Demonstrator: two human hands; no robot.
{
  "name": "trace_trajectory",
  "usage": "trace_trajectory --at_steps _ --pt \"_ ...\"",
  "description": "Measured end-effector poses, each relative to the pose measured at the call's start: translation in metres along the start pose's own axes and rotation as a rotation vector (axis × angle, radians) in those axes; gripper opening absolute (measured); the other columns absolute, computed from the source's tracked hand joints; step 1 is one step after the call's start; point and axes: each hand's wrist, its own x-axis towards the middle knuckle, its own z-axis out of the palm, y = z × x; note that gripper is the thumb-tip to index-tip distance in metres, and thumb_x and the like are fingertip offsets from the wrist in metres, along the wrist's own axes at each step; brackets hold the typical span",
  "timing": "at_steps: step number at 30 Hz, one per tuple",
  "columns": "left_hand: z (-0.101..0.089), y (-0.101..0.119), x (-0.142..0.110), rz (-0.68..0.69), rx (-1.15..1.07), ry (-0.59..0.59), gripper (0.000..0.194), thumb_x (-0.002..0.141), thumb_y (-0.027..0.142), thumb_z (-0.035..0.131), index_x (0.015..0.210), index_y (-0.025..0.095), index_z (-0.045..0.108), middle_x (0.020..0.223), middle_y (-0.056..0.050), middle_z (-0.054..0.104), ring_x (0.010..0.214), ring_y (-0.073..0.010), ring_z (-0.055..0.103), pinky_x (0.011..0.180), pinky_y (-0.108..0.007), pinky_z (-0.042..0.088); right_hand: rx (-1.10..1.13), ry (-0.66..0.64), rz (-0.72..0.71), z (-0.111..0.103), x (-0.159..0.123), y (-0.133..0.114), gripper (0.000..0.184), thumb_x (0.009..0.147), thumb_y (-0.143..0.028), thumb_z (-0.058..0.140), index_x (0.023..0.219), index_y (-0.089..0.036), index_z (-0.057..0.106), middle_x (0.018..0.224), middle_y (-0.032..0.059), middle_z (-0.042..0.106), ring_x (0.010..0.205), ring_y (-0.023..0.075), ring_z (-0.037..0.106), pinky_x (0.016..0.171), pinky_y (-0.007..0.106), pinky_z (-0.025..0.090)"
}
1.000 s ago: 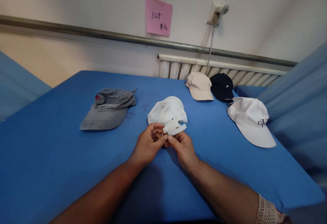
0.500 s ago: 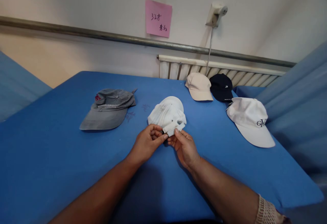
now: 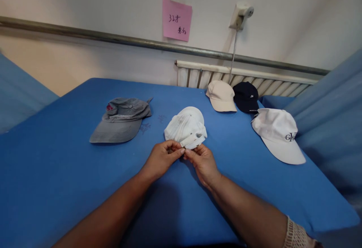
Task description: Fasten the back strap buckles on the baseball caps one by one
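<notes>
A white baseball cap [image 3: 185, 124] lies on the blue-covered table [image 3: 70, 187] with its brim pointing away from me and its back strap [image 3: 192, 141] towards me. My left hand [image 3: 164, 157] pinches the strap's left part between thumb and fingers. Close beside it, my right hand [image 3: 203, 165] grips the same strap near its middle, the thumb almost meeting my left thumb. The fingertips hide the fastening itself.
To the left sits a grey cap [image 3: 121, 119]. Towards the back right are a cream cap [image 3: 221, 96], a black cap [image 3: 246, 97] and a white cap with dark letters [image 3: 278, 134]. A radiator [image 3: 195, 77] and a metal rail [image 3: 135, 42] run along the wall.
My right thumb has slid left and down along the strap, towards my left thumb. The cap stays in place, apart from a slight shift of the whole view.
</notes>
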Motion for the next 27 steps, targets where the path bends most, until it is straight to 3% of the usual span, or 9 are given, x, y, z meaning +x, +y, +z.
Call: trace_trajectory --at_steps 19,27 --pt "0.0035 0.0019 0.0016 0.012 0.07 0.04 0.023 0.068 0.036 0.073 0.07 0.016 0.063 0.064 -0.001 0.068 0.06 -0.0141 0.061 0.057 -0.023 0.045 0.059 0.044 0.028 0.0027 0.0009 0.0011 0.029 0.062 -0.024 0.083 0.088 -0.019 0.072 0.08 0.0009 0.07 0.063 0.0106 0.055 0.063 0.026 0.046" --pt "0.0096 0.0032 0.0014 0.023 0.097 0.137 0.023 0.064 0.035 0.073 0.063 0.016 0.059 0.056 0.003 0.059 0.052 -0.0098 0.051 0.05 -0.02 0.038 0.033 0.068 0.032 0.0013 0.0015 0.0031 0.026 0.064 -0.026 0.083 0.085 -0.018 0.071 0.079 0.0019 0.07 0.06 0.01 0.055 0.059 0.025 0.046"
